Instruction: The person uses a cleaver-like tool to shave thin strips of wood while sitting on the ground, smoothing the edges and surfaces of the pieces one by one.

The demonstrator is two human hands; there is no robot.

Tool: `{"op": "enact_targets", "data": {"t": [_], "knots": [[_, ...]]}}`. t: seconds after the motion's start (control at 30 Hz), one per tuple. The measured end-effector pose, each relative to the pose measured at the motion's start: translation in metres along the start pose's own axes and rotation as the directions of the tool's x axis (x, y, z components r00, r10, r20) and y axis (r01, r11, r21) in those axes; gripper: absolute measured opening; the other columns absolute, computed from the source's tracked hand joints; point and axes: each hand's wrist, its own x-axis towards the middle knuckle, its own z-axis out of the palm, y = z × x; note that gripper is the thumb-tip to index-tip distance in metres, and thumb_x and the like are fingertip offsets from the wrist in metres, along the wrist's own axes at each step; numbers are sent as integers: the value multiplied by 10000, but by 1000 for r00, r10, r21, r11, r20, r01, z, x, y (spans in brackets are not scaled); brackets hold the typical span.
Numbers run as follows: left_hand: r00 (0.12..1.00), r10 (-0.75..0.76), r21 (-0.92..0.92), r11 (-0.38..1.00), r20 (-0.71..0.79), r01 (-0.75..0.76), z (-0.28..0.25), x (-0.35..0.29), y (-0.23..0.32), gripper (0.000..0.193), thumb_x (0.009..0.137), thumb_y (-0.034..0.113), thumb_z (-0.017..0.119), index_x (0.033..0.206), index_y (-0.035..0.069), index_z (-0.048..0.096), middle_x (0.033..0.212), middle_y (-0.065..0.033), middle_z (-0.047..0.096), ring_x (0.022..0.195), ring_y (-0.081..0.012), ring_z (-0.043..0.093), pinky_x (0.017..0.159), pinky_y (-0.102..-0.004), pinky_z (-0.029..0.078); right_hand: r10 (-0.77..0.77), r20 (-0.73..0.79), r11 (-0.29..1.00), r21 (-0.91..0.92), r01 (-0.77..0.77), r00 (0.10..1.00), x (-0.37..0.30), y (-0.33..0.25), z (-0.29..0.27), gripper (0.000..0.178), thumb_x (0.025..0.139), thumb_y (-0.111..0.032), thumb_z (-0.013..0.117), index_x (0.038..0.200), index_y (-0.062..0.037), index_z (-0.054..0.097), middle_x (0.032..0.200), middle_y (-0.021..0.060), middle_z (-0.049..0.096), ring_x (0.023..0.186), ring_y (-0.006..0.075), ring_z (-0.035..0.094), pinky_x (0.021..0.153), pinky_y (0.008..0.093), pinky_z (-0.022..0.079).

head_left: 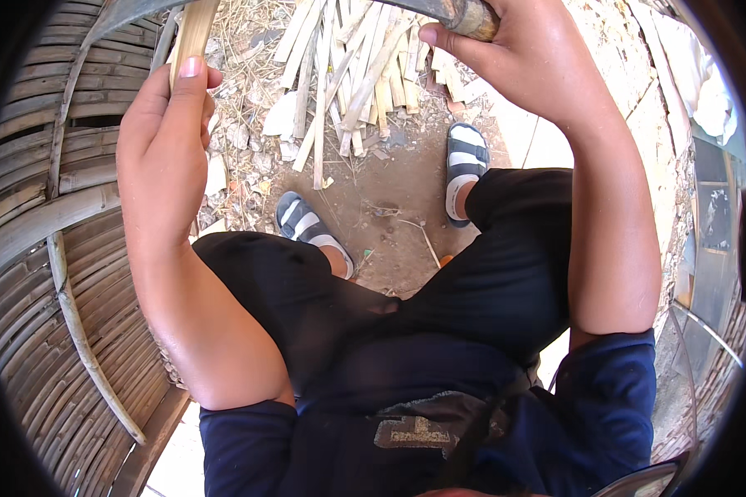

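Observation:
My left hand [170,141], raised at the upper left, is closed round a pale, flat bamboo strip [193,35], thumb pressed along its face. The strip stands upright and runs out past the top edge. At the upper right my right hand [526,62] grips the wooden handle [477,22] of a large knife with a dark metal blade [431,7]. That blade points left, and most of it lies beyond the top edge, so whether it touches the strip cannot be seen. Between my hands, farther off, several split strips [344,74] lie in a loose pile.
A woven bamboo wall [99,306] with a curved rib curves along my left side. My sandalled feet [307,228] rest on bare dirt [389,240] scattered with chips and dry litter. White plastic [713,103] and dark panels [713,207] stand at the right.

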Motion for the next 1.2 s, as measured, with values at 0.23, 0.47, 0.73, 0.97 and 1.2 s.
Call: {"op": "enact_targets", "data": {"t": [0.23,0.47,0.73,0.97,1.2], "knots": [[991,15,-65,998,136,-6,9,10,-21,346,1088,359,583,985,48,692,719,88,452,652,-20,369,579,-214,301,-93,-33,994,-60,91,995,6,9,4,165,817,-121,783,889,-3,692,732,207,654,680,349,658,652,418,512],[978,32,-21,999,206,-28,0,19,-28,325,1077,361,599,983,63,687,727,81,469,664,-24,381,581,-220,306,199,-1,977,84,-198,980,17,38,-2,132,888,-96,741,862,4,659,678,92,603,666,156,558,633,368,484],[983,34,22,999,180,-38,-2,22,-32,319,1072,352,605,988,57,692,740,75,493,684,-27,398,597,-226,322,-35,94,991,-123,46,995,17,10,9,116,812,-108,727,860,-12,682,756,219,664,738,386,679,676,443,519],[976,84,58,993,201,-98,2,22,-36,314,1084,353,585,993,66,673,703,103,409,650,-22,333,575,-216,266,319,-107,948,21,-319,942,25,56,-5,186,864,-157,773,921,-5,682,740,167,654,701,237,623,686,406,512],[970,90,75,991,227,-110,6,25,-33,313,1086,349,578,997,64,672,703,97,417,661,-25,356,580,-229,290,-50,126,955,-284,84,991,16,18,1,163,853,-153,765,882,-22,672,730,186,660,719,317,684,678,430,523]]}}
